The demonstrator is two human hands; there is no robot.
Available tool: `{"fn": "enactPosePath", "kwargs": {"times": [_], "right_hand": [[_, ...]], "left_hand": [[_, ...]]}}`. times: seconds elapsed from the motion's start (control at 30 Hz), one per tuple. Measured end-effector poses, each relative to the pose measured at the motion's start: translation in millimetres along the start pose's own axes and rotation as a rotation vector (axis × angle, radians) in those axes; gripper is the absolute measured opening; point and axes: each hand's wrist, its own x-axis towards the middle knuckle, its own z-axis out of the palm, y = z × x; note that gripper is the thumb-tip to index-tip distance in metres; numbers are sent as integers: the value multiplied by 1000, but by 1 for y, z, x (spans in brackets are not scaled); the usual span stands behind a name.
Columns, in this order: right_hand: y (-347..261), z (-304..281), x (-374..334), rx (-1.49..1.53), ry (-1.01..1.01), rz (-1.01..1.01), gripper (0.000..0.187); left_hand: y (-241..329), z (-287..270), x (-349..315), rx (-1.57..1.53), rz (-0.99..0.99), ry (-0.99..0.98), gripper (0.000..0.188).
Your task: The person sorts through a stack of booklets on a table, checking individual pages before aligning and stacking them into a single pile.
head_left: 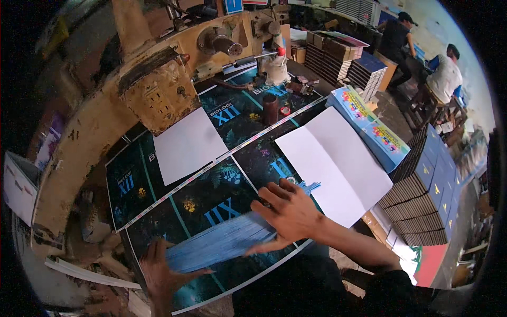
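Note:
A long stack of blue paper sheets (222,243), its edges smeared by motion, is held between my two hands at the near side of the work surface. My left hand (158,267) grips its left end, thumb along the near side. Over the right part lies my right hand (290,214), with bent fingers on the far side and the thumb on the near side. Some blue sheet ends stick out beyond the right fingers. Under the stack is a dark printed sheet (198,182) with blue lettering and plant pictures, covering the surface.
Ahead stands a worn beige machine (158,95). White paper (190,145) lies beneath its box; an opened white sheet (338,164) lies to the right. Beyond are colourful booklets (369,127), a brown cylinder (270,109) and stacked blue books (422,195). Two people sit far right.

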Motion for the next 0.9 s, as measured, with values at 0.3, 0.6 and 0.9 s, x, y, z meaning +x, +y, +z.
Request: {"fn": "enactPosePath", "kwargs": {"times": [0.3, 0.6, 0.9], "right_hand": [[29, -53, -5, 10, -471, 113, 96], [52, -18, -51, 812, -147, 426, 116], [17, 12, -79, 1029, -140, 586, 136]], "left_hand": [[-59, 25, -29, -561, 106, 212, 81], [-94, 131, -32, -1406, -59, 98, 86], [-91, 142, -28, -1376, -113, 174, 89]]}}
